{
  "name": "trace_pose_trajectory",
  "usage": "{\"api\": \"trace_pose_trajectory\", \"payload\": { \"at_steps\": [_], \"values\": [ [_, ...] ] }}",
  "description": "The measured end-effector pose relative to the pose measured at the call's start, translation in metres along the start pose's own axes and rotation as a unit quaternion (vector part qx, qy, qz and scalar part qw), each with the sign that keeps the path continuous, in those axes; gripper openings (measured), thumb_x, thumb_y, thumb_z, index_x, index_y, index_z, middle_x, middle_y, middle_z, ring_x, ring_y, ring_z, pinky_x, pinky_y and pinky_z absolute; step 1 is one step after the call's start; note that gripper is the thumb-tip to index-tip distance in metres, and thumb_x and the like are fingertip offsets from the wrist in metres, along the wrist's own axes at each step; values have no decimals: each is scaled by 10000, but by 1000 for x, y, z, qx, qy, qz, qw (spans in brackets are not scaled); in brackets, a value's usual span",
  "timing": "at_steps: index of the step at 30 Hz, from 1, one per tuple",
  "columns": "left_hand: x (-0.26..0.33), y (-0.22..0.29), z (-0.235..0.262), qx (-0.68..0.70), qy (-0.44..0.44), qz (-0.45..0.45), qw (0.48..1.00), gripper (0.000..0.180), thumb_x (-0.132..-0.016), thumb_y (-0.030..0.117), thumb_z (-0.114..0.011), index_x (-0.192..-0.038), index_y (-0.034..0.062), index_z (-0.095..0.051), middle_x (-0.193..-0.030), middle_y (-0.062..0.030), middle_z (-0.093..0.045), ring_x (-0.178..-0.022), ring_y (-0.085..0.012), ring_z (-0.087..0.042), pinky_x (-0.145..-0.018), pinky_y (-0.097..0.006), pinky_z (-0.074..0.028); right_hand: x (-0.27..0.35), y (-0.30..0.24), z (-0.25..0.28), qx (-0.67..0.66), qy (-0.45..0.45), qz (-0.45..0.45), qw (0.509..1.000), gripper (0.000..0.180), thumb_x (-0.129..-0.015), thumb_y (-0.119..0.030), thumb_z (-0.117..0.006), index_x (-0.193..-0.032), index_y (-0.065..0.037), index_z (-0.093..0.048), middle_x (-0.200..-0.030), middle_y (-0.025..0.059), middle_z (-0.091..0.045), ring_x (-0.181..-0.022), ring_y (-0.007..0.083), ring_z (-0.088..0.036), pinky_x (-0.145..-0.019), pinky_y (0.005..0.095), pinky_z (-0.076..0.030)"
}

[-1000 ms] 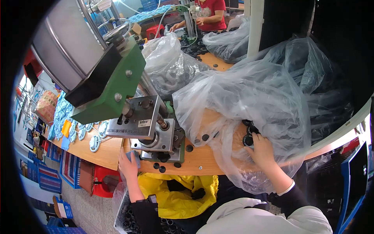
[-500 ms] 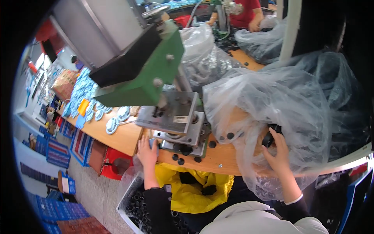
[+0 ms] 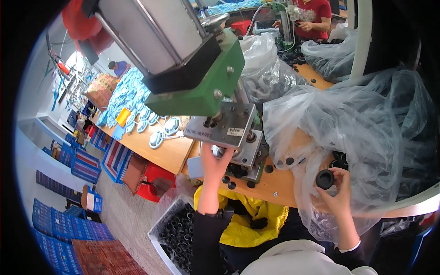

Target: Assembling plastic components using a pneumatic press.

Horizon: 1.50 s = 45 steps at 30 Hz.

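Observation:
Near the clear plastic bag (image 3: 366,123), my right hand (image 3: 337,192) pinches a round black plastic cap (image 3: 325,179) between thumb and fingers, its hollow side showing. My left hand (image 3: 214,167) reaches into the green press (image 3: 192,91), just under its upper metal plate (image 3: 222,126). That plate hides my left fingertips, so what they touch or hold does not show. More black parts (image 3: 340,160) lie in the bag's opening, beside my right hand.
Several small black discs (image 3: 232,185) lie on the wooden table (image 3: 279,185) before the press. Below its edge are a yellow cloth (image 3: 256,233) and a white bin (image 3: 158,238) of black rings. Light-blue parts (image 3: 156,140) cover the left table. A co-worker (image 3: 316,20) sits across.
My right hand has come back from the bag's opening with a black cap. My left hand has moved from the table edge in under the press plate. The whole view has shifted.

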<state>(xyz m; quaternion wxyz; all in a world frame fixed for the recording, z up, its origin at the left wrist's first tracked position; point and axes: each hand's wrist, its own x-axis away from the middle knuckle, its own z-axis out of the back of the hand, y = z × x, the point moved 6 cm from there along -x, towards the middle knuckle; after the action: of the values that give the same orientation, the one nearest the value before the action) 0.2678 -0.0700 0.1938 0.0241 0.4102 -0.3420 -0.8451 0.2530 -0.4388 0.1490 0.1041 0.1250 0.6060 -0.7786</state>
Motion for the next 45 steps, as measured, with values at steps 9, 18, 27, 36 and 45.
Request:
{"api": "trace_pose_trajectory", "payload": {
  "at_steps": [9, 18, 27, 36, 45],
  "values": [
    [-8, 20, -12, 121, -9, 142, 982, 326, -698, 80, -704, -989, -18, -594, -996, -124, -637, -896, -204, -600, -805, -322, -447, 8, -38, -54, 20, -130, -1, 991, 560, -654, -33, -743, -1145, -9, -475, -1058, 117, -575, -933, 199, -588, -828, 309, -455],
    [81, -18, 43, -10, 218, 104, 970, 425, -684, 88, -762, -1044, -14, -562, -1073, -167, -595, -1068, -312, -530, -941, -394, -383, -23, -100, -152, -75, -176, 79, 978, 511, -720, -94, -718, -1157, 22, -478, -1062, 181, -587, -976, 280, -606, -831, 349, -481],
    [332, -162, 209, -370, 286, 499, 730, 833, -662, 381, -794, -1259, -67, -423, -1219, -256, -490, -1114, -367, -481, -970, -413, -384, -72, -101, -225, -40, -152, 126, 979, 359, -694, -109, -707, -983, 20, -537, -898, 225, -608, -875, 391, -580, -735, 433, -470],
    [105, -122, 88, -250, 41, 66, 965, 415, -824, 169, -620, -1181, -19, -523, -1248, -210, -503, -1190, -393, -427, -1016, -478, -313, -30, -82, -162, -40, -164, 170, 971, 636, -777, -116, -646, -1327, 5, -352, -1349, 240, -378, -1243, 380, -380, -1025, 396, -338],
    [58, -154, 28, -328, -127, 76, 933, 403, -866, 283, -561, -1203, 62, -565, -1301, -139, -501, -1245, -392, -397, -962, -455, -382, -8, 49, -3, 431, -35, 26, 902, 528, -709, -106, -671, -1180, 39, -480, -1200, 222, -474, -1079, 397, -465, -920, 444, -396]
  ]
}}
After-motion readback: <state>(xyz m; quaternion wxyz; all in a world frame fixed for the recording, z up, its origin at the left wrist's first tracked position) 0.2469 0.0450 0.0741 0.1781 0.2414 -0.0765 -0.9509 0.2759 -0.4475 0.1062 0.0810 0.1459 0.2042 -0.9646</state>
